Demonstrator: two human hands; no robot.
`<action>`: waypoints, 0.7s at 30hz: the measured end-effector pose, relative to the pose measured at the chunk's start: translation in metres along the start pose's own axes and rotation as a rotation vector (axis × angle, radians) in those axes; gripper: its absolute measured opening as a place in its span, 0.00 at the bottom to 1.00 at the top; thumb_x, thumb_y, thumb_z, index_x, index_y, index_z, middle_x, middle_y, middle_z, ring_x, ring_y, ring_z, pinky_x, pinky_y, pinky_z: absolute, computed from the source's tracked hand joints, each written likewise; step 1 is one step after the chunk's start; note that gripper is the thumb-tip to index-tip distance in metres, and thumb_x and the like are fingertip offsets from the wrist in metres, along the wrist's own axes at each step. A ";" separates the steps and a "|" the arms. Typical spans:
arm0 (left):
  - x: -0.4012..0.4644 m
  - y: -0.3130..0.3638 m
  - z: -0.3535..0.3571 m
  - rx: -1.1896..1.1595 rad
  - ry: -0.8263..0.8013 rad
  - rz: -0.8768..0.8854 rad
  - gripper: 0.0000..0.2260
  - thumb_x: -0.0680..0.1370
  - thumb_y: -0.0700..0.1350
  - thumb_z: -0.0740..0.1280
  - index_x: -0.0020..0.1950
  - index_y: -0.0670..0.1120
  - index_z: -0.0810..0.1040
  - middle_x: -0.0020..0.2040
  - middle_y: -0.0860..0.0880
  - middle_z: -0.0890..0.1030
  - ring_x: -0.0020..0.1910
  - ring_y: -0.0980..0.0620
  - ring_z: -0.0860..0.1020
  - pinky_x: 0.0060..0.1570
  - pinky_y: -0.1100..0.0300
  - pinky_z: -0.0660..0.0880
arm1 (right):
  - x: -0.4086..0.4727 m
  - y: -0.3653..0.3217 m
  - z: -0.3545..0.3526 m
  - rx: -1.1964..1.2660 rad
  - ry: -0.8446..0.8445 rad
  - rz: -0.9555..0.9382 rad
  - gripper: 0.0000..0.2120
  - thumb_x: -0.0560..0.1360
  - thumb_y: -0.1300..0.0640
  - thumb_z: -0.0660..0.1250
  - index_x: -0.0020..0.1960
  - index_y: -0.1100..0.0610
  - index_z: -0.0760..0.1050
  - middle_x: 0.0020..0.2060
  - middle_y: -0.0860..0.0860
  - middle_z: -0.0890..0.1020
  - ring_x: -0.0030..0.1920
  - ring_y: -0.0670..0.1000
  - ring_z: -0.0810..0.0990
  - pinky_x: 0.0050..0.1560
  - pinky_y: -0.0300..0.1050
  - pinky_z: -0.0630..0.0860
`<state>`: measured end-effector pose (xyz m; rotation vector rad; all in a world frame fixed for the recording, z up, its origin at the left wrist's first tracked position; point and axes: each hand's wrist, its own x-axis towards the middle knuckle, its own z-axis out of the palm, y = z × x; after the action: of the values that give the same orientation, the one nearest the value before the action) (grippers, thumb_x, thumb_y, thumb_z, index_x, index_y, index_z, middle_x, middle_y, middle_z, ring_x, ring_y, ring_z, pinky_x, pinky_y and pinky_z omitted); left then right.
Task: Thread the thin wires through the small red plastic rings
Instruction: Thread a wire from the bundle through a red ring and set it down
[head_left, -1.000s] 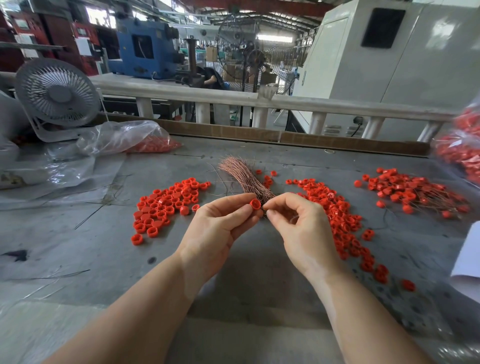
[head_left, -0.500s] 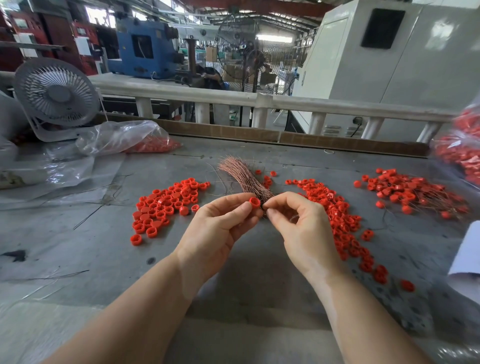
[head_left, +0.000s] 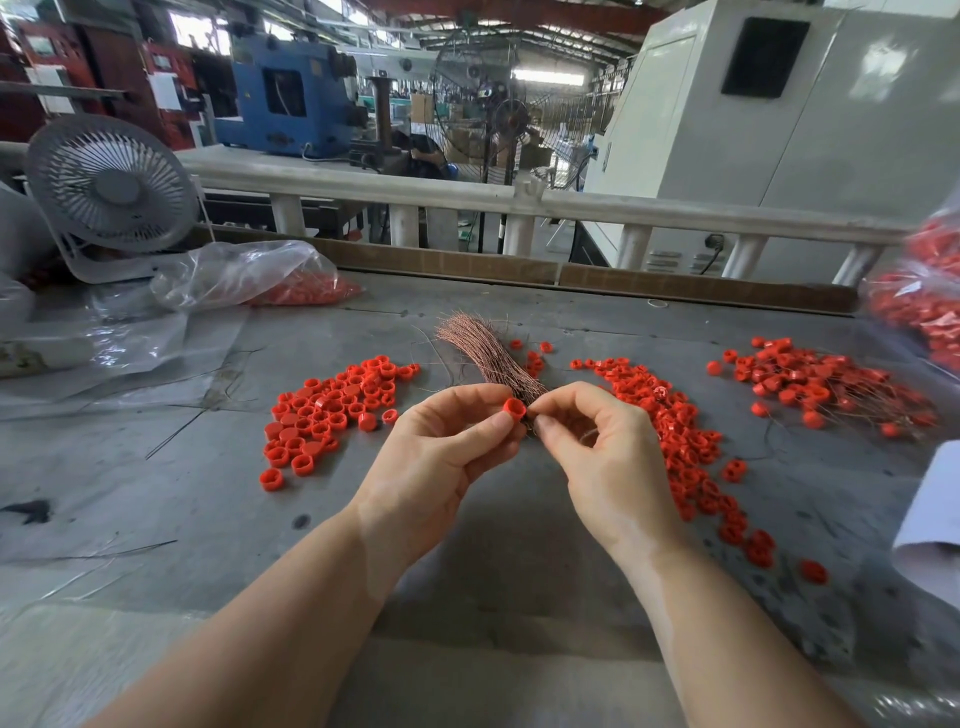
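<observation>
Far left corner of the desk (head_left: 156, 519): a small white fan (head_left: 111, 182), then a clear plastic bag (head_left: 244, 275) with red pieces showing through. Nearer the middle, a loose heap of red rings (head_left: 332, 410) lying flat, well apart from both hands.

Left hand (head_left: 441, 462) raised over the desk's middle, thumb and forefinger pinching one red ring (head_left: 514, 408). Just behind it, the bundle of thin copper wires (head_left: 488, 358), fanning away toward the far edge. Right hand (head_left: 608, 457) touching-close to the left, fingertips pinched together at the ring's right side, likely on a wire end too fine to make out; cannot tell whether that end is inside the ring yet.

Further right, a long strip of rings (head_left: 680, 441) running toward the near edge, then a pile of rings with wires attached (head_left: 815, 389) near the right edge.

Risks from here, as judgement: wire tip missing the hole or kinking under a hard push; ring slipping from so light a pinch and vanishing among the loose ones; a neighbouring strand from the bundle snagging and coming along.
</observation>
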<state>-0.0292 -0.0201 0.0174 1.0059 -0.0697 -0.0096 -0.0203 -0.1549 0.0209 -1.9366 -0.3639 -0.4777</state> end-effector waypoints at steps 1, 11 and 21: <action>0.000 0.000 0.000 0.004 -0.001 0.002 0.09 0.63 0.36 0.68 0.41 0.43 0.83 0.37 0.46 0.83 0.35 0.53 0.82 0.36 0.65 0.79 | 0.000 0.000 0.000 -0.002 0.000 -0.001 0.06 0.73 0.64 0.68 0.41 0.55 0.79 0.33 0.44 0.80 0.35 0.39 0.75 0.38 0.30 0.69; 0.001 0.000 0.001 -0.037 -0.027 -0.025 0.08 0.66 0.36 0.67 0.39 0.43 0.85 0.38 0.46 0.83 0.35 0.53 0.82 0.36 0.65 0.78 | 0.000 -0.001 -0.001 0.024 -0.003 -0.022 0.09 0.73 0.66 0.67 0.39 0.54 0.77 0.30 0.43 0.78 0.32 0.38 0.75 0.36 0.29 0.69; 0.001 0.001 -0.001 -0.083 -0.048 -0.031 0.08 0.66 0.37 0.67 0.41 0.43 0.85 0.39 0.45 0.83 0.35 0.53 0.82 0.36 0.65 0.79 | 0.001 0.000 0.000 0.030 0.021 -0.045 0.10 0.74 0.67 0.66 0.39 0.52 0.76 0.31 0.42 0.79 0.34 0.39 0.76 0.37 0.31 0.70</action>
<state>-0.0281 -0.0190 0.0176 0.9238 -0.0962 -0.0647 -0.0197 -0.1551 0.0210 -1.8963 -0.3998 -0.5190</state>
